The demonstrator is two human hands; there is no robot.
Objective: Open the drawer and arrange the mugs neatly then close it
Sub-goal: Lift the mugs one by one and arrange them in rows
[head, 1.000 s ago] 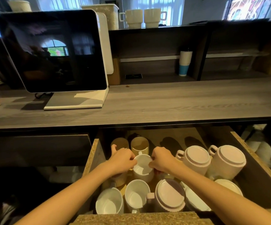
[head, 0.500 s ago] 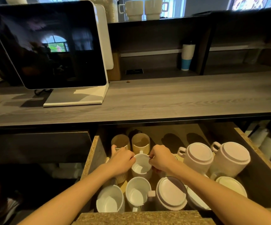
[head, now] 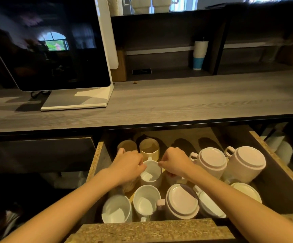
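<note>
"Drawer point(head: 151, 228): state?"

"Pulled out under the grey wood-grain counter point(head: 194, 100). Raw particleboard edges. Packed with mugs."

"Which one is in hand?"

"White mug point(head: 151, 172). Upright, mouth up, left of the drawer's middle. Its handle points toward the back."

"Hands relative to it?"

"One on each side, with the mug directly between them. Left hand point(head: 128, 165) is at the left rim, fingers curled, tips pinching the edge, thumb sticking up. Right hand point(head: 174, 163) is at the right rim, fingers curled, also pinching the edge. Both forearms reach in over the front row. Cannot tell whether the base touches the drawer floor."

"Neighbours?"

"Just behind it are a tan mug point(head: 127, 146) and a yellowish mug point(head: 149, 149), upright, side by side. A ribbed tan mug point(head: 130, 185) sits under the left wrist, mostly hidden. To the right stand an inverted pink mug point(head: 210, 160) and a second inverted pink mug point(head: 245, 160), bases up, handles to the left. In the front row are a front-left white mug point(head: 116, 209) and a front white mug point(head: 146, 202), both upright. Just beside them is an inverted mauve mug point(head: 182, 202)."

"Counter?"

"A dark-screened monitor point(head: 51, 44) on a white stand, at the left. A white-and-blue tumbler point(head: 200, 55) stands on the shelf behind."
</note>
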